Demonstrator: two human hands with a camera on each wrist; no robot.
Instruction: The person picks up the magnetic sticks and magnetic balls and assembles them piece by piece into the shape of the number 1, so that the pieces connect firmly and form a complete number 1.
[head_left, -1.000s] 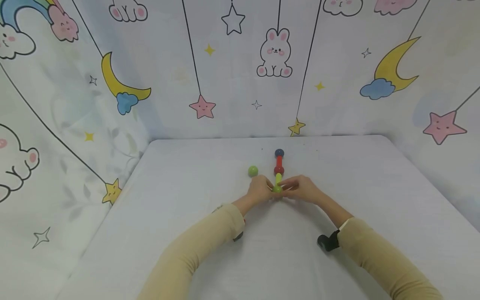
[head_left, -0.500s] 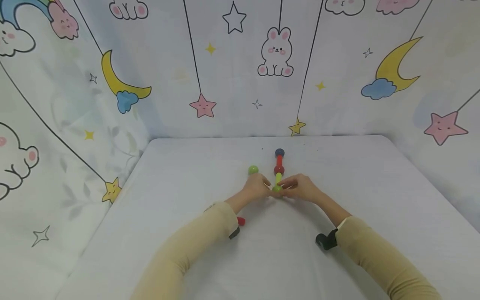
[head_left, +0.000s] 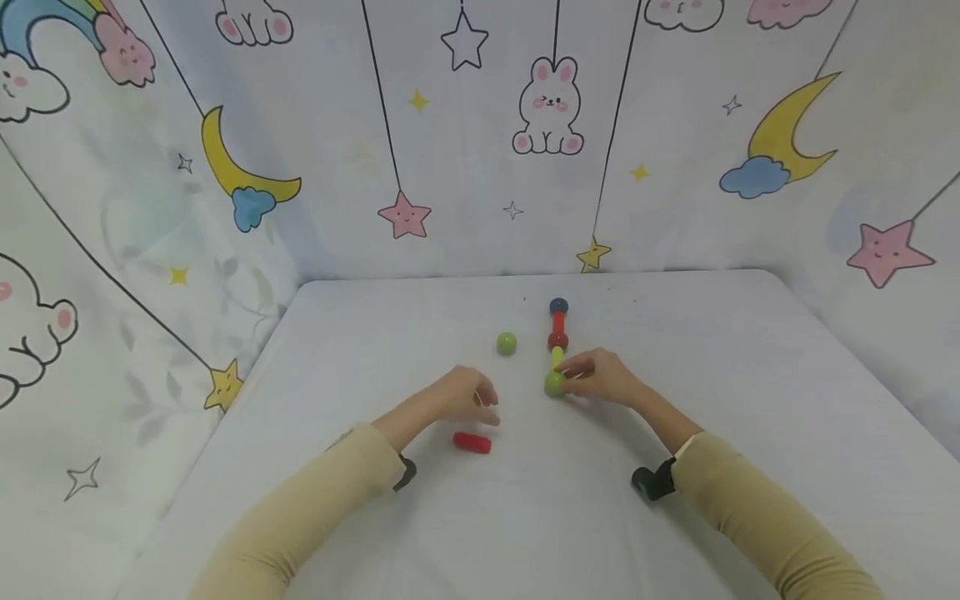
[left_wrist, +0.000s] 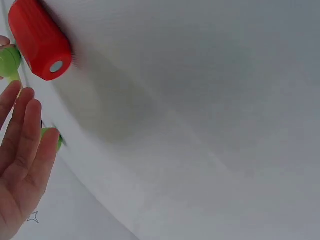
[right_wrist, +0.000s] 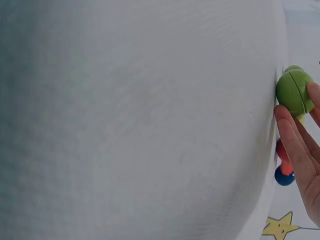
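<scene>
A chain of toy pieces lies on the table: a blue ball (head_left: pixel 558 307), a red rod (head_left: pixel 558 323), a red ball (head_left: pixel 558 341), a yellow-green rod (head_left: pixel 557 357) and, at its near end, a green ball (head_left: pixel 553 384). My right hand (head_left: pixel 602 377) pinches that green ball, its thumb and fingers on either side in the right wrist view. My left hand (head_left: pixel 467 395) holds nothing, its fingers loosely bent above a loose red rod (head_left: pixel 472 442). In the left wrist view, the loose rod's end (left_wrist: pixel 56 66) shows a round silvery disc.
Another green ball (head_left: pixel 506 343) lies apart, left of the chain. A white cloth (head_left: pixel 555 517) covers the table, whose far edge meets a patterned curtain (head_left: pixel 487 150). Black camera mounts (head_left: pixel 654 482) jut from the wrists.
My left hand has left the green ball at the chain's end and moved left and nearer, uncovering the loose red rod. My right hand stays at that ball.
</scene>
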